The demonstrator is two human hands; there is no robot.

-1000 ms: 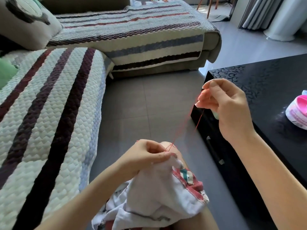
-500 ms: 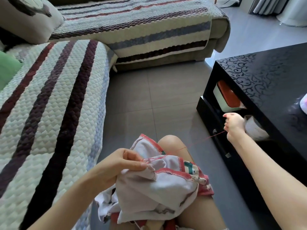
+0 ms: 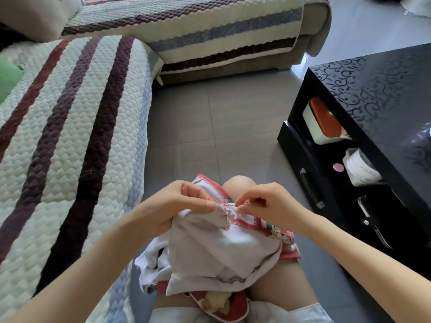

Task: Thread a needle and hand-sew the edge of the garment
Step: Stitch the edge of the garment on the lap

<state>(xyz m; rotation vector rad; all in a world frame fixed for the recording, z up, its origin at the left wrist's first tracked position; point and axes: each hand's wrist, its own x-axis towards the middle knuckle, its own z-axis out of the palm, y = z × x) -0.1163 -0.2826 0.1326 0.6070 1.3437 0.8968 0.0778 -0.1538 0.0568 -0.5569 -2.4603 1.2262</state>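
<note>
Just above the knee point(image 3: 235, 185), the left hand point(image 3: 177, 206) pinched the garment point(image 3: 221, 248) edge. The right hand point(image 3: 270, 206) pinched what seemed a needle point(image 3: 246, 202).

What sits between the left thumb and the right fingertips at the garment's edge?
In the head view, red thread loops and the garment's folded edge fill that gap; the right hand pinches the needle.
</note>
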